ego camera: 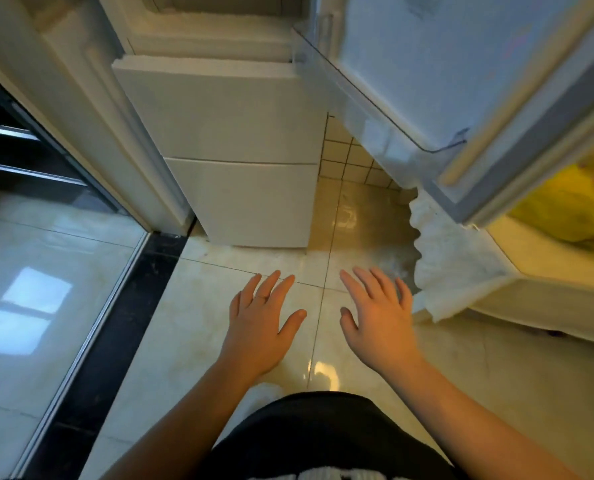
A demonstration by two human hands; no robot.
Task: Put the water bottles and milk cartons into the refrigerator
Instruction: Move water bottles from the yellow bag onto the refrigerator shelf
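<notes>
A white refrigerator point(233, 133) stands ahead, its lower drawers shut. Its upper door point(437, 71) is swung open to the right, showing a clear door shelf point(375, 109) with nothing visible in it. My left hand point(261, 320) and my right hand point(378, 317) hover side by side over the tiled floor below the fridge, palms down, fingers spread, holding nothing. No water bottle or milk carton is in view.
A white table point(548, 271) with a lace-edged cloth point(444, 265) stands at the right, under the open door, with something yellow point(572, 209) on it. A dark sliding-door track point(115, 327) runs along the floor at the left. Glossy tiles lie underfoot.
</notes>
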